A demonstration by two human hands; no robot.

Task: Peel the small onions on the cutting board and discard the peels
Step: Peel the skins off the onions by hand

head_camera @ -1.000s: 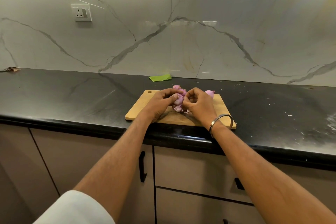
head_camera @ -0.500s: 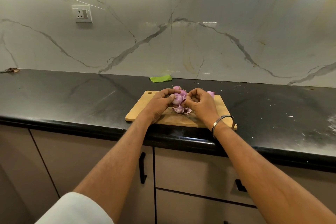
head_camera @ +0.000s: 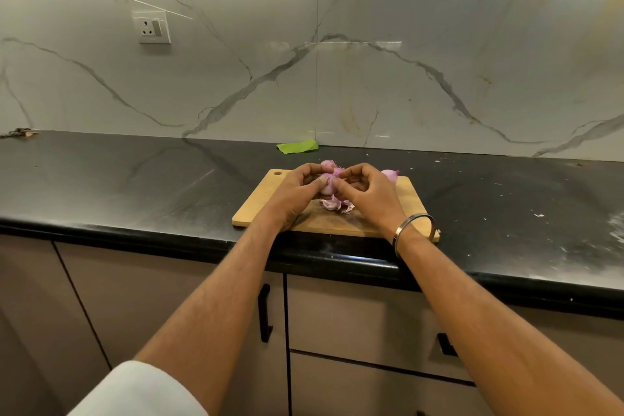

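Two hands meet over the far half of the wooden cutting board (head_camera: 270,204), which lies on the black worktop (head_camera: 135,179) near its front edge. The left hand (head_camera: 293,191) curls its fingers and thumb round a small purple onion (head_camera: 327,186), its grip closed on the bulb. The right hand (head_camera: 368,191) pinches at the same onion from the other side, fingertips drawn together against it. Under the hands a few loose peels (head_camera: 334,204) lie on the board. Another onion (head_camera: 329,165) shows just behind the fingers, and one more (head_camera: 390,175) sits at the board's far right edge. A metal bangle (head_camera: 413,228) circles the right wrist. A green scrap (head_camera: 297,146) lies against the marble wall (head_camera: 439,78), and a socket (head_camera: 152,27) is set in the wall at left.
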